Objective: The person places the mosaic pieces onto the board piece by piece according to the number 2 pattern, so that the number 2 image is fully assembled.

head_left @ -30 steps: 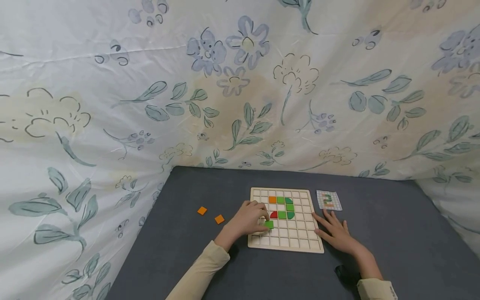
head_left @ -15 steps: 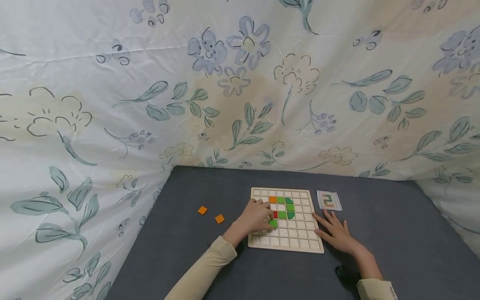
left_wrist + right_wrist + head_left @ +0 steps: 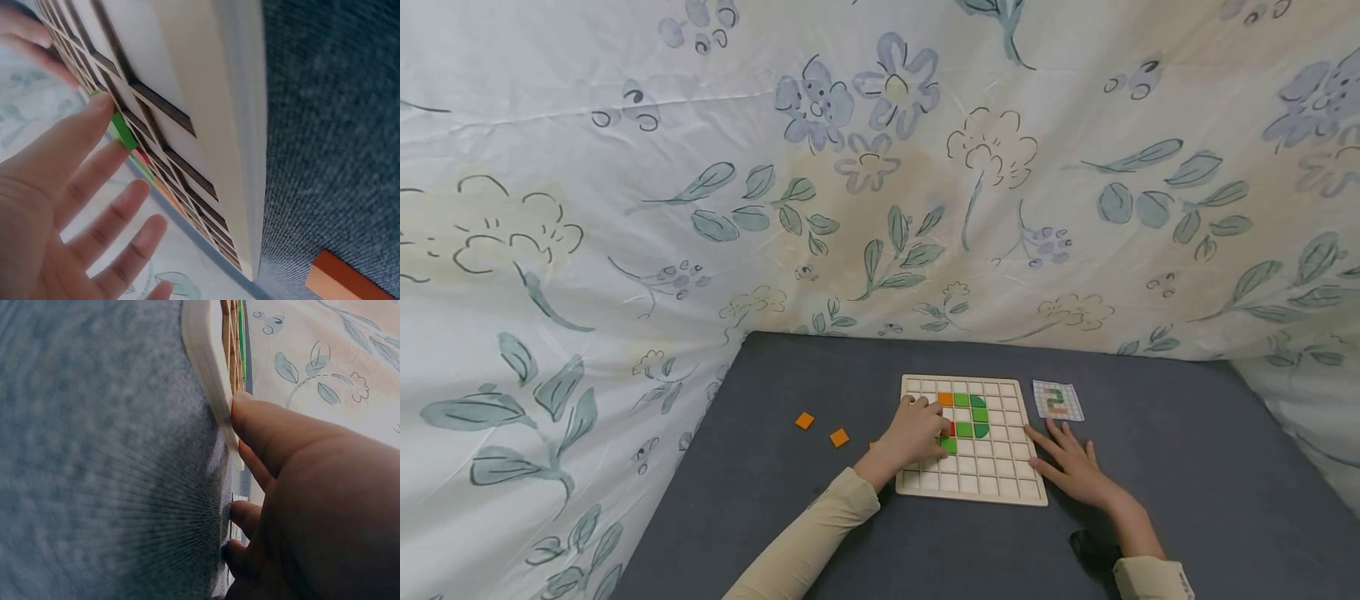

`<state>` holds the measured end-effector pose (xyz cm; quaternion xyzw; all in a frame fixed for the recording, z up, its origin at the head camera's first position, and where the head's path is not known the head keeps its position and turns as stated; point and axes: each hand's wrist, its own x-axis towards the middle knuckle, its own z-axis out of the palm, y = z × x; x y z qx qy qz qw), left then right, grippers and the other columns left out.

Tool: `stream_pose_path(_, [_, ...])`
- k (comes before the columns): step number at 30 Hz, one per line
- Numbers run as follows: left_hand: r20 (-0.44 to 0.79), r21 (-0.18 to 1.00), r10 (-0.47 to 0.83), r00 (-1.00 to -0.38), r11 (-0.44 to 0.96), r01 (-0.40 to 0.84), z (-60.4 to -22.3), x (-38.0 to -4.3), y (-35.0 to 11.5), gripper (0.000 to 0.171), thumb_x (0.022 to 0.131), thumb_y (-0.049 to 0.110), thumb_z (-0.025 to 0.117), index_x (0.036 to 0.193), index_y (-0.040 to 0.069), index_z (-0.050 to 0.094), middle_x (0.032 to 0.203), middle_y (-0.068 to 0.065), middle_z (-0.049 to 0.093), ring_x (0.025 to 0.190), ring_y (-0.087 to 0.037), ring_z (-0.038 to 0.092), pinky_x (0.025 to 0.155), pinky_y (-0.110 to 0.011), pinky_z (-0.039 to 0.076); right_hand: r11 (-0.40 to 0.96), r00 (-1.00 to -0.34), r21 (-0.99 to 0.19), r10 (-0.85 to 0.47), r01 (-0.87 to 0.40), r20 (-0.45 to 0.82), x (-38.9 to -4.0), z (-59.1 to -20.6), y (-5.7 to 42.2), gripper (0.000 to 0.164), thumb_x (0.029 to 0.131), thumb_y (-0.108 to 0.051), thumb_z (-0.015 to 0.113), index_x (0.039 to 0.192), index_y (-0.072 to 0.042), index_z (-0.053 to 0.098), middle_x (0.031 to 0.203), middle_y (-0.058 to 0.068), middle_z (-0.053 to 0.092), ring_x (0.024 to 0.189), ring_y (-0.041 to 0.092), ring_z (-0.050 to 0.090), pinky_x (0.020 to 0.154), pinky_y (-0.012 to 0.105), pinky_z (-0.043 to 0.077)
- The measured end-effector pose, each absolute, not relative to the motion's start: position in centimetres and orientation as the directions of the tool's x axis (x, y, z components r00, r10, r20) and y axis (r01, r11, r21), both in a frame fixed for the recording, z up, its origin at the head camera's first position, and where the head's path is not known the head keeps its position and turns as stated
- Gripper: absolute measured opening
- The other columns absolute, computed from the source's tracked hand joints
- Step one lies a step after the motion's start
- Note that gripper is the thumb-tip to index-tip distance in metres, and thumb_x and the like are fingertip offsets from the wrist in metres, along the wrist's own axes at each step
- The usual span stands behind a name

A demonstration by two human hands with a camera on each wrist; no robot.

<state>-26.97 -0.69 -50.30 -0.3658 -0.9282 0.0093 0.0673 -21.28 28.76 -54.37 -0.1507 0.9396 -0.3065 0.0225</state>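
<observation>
My left hand (image 3: 913, 432) is over the left part of a wooden grid board (image 3: 1000, 482), pinching a green square tile (image 3: 949, 446) between thumb and index finger. In the left wrist view this green tile (image 3: 124, 130) sits tilted at the fingertips, close over the grid. Just beyond it lies a red piece (image 3: 952, 429), partly covered by the fingers. Further tiles are set in the grid: an orange square (image 3: 945, 399), green squares (image 3: 962, 429) and dark green rounded pieces (image 3: 978, 402). My right hand (image 3: 1075, 468) rests spread at the board's right edge, thumb touching the rim (image 3: 215, 387).
A small pattern card (image 3: 1058, 401) lies beyond my right fingers. Left of the board are loose orange tiles (image 3: 805, 421), one partly hidden by my left wrist. A dark object (image 3: 1086, 546) is under the right wrist. Floral cloth (image 3: 880, 208) hangs behind the grey table (image 3: 775, 375).
My left hand has shifted right and slightly farther away across the board with the green tile, now covering part of the red piece. The right hand has stayed in place.
</observation>
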Motion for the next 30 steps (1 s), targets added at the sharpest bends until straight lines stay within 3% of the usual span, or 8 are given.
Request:
stream_pose_path(13, [0.138, -0.097, 0.675, -0.725, 0.737, 0.669, -50.32, -26.97, -0.52, 0.026, 0.073, 0.052, 0.072, 0.090, 0.032, 0.071, 0.098, 0.009, 0.059, 0.090, -0.014, 0.052, 0.090, -0.040, 0.042, 0.770, -0.955, -0.578, -0.290, -0.269, 0.059, -21.37, -54.58, 28.96, 0.058, 0.092, -0.033, 0.055, 0.142, -0.010, 0.038, 0.148, 0.031, 0.016, 0.133, 0.057, 0.004, 0.094, 0.078, -0.005])
stream_pose_path(30, [0.142, 0.001, 0.655, -0.742, 0.750, 0.662, -50.56, -27.15, -0.92, 0.024, 0.073, 0.050, 0.073, 0.090, 0.033, 0.071, 0.097, 0.008, 0.059, 0.087, -0.014, 0.052, 0.087, -0.041, 0.042, 0.757, -0.952, -0.596, -0.304, -0.270, 0.045, -21.50, -54.70, 29.06, 0.058, 0.093, -0.033, 0.054, 0.143, -0.010, 0.036, 0.148, 0.032, 0.014, 0.133, 0.057, 0.002, 0.093, 0.078, -0.006])
